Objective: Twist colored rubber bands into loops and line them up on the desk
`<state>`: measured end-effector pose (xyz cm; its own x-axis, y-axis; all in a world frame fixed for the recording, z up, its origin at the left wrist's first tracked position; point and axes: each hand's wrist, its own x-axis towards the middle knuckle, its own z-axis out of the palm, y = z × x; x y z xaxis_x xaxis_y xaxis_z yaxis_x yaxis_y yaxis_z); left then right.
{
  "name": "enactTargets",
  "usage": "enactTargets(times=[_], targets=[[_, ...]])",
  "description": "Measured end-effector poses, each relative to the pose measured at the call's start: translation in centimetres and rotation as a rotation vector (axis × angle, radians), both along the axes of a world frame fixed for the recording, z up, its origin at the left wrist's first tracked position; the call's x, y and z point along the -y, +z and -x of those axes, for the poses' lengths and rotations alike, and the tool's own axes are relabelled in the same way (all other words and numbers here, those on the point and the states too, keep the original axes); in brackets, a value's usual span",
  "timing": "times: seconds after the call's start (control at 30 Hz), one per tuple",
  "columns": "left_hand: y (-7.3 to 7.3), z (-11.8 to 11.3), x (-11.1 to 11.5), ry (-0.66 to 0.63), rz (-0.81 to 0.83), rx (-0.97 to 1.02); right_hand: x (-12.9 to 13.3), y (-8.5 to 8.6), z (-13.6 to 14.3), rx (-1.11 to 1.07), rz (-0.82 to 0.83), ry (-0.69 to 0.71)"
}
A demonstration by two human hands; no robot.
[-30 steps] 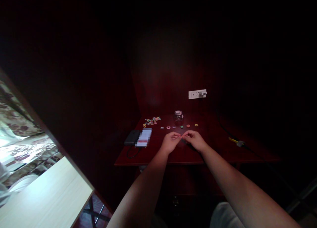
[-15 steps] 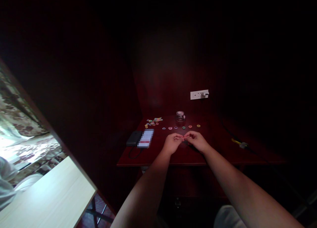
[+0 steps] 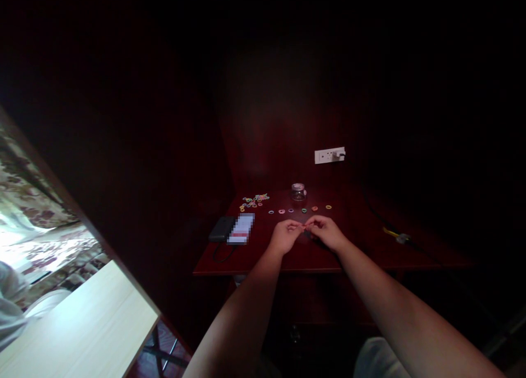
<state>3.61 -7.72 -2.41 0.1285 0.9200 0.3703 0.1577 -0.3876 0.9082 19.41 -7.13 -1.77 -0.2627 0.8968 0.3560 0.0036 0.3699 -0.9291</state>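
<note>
Over the dark red desk (image 3: 255,260), my left hand (image 3: 286,235) and my right hand (image 3: 324,231) meet at the fingertips. Both are pinched on a small reddish band (image 3: 304,227), mostly covered by the fingers. Beyond them lies a spaced row of small coloured bands, among them a green one (image 3: 304,210), a pink one (image 3: 281,211) and a yellow one (image 3: 329,207). A loose pile of coloured bands (image 3: 255,201) is at the back left. Behind the row stands a clear jar (image 3: 298,193).
On the left of the desk are a black power bank (image 3: 222,229) with a cable and a phone (image 3: 241,229). A yellow and black cable (image 3: 400,237) lies right. A socket (image 3: 330,155) is on the back wall. A person's sleeve shows far left beside a pale table (image 3: 82,323).
Both hands keep their pinch at nearly the same place. The whole view has shifted very slightly; nothing on the desk has visibly moved.
</note>
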Motion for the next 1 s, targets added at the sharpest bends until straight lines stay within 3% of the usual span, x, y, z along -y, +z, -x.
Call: enactTargets(times=[0.33,1.0], targets=[[0.17,0.06,0.18,0.010,-0.014,-0.123,0.01,0.03,0.04,-0.012,0.007,0.014],[-0.06,-0.15,0.04,0.000,0.000,-0.030,-0.23,-0.18,0.08,0.016,0.011,0.003]])
